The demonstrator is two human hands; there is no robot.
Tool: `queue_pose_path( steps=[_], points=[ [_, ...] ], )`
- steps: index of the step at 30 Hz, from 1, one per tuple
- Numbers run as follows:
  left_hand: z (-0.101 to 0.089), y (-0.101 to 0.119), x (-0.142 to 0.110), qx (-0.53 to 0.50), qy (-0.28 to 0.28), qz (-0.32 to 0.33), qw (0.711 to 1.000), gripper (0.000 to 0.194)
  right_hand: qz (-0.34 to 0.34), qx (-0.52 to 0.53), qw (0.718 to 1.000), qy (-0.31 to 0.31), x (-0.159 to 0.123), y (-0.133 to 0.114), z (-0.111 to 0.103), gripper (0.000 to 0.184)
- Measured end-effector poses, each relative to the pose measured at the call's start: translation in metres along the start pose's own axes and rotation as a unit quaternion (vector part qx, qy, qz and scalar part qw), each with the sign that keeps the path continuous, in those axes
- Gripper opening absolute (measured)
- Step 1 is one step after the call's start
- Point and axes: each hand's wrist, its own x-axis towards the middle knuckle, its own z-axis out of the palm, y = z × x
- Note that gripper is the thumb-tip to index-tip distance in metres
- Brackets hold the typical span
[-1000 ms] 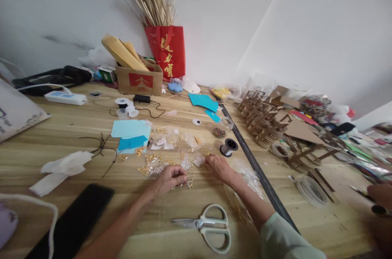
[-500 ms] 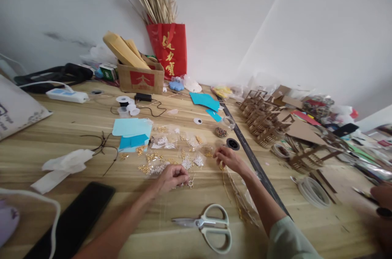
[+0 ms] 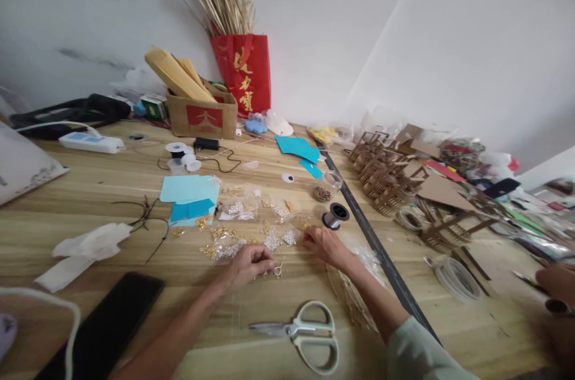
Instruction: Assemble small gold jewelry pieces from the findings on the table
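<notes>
My left hand (image 3: 248,264) rests on the wooden table (image 3: 112,212) with its fingers curled and pinched on a small gold piece (image 3: 277,270) at its fingertips. My right hand (image 3: 324,244) lies just to the right, fingers bent down onto the table beside a clear plastic bag (image 3: 359,266); what it pinches is too small to see. Several small clear bags of gold and silver beads (image 3: 251,224) are spread just beyond both hands. A spool of wire (image 3: 335,216) stands behind my right hand.
White-handled scissors (image 3: 305,332) lie near the front edge. A black phone (image 3: 108,326) and white tissue (image 3: 85,248) are at the left, blue paper (image 3: 191,194) beyond. Wooden frame models (image 3: 386,176) and tape rolls (image 3: 456,278) crowd the right. Another person's hand (image 3: 557,287) is at far right.
My right hand, which had reached up toward the wire spool half a second ago, has drawn back down onto the table by the plastic bag. My left hand has stayed put.
</notes>
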Motion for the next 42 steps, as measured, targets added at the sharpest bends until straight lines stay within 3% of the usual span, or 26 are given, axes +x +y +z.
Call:
queue_pose_path(
  steps=[5,10,19,24,31,35,38,42],
  points=[
    [0.000,0.002,-0.001,0.003,0.004,-0.003,1.000,0.024,0.002,-0.058,0.998,-0.020,0.004,-0.002,0.009,0.018],
    [0.001,0.003,-0.001,-0.001,0.009,-0.005,1.000,0.024,0.003,-0.048,0.999,0.000,-0.002,0.009,0.007,0.014],
    [0.000,0.003,0.001,0.010,0.003,-0.014,1.000,0.026,0.003,0.103,0.992,0.075,-0.017,0.042,-0.033,0.013],
    [-0.001,0.001,0.002,0.013,-0.003,-0.017,1.000,0.027,0.024,0.152,0.982,0.113,-0.026,0.061,-0.043,0.016],
    [0.000,0.006,0.002,0.030,0.001,-0.029,0.999,0.027,0.127,0.103,0.974,0.156,-0.036,0.093,-0.025,0.009],
    [-0.001,0.003,0.003,0.039,-0.001,-0.025,0.999,0.027,0.172,0.105,0.965,0.166,-0.033,0.109,-0.009,0.014],
    [-0.002,0.000,0.003,0.044,-0.007,-0.028,0.999,0.028,0.183,0.114,0.962,0.166,-0.025,0.114,-0.003,0.023],
    [-0.002,-0.003,0.004,0.056,-0.007,-0.014,0.998,0.027,0.197,0.110,0.962,0.153,-0.012,0.113,0.001,0.021]
  ],
)
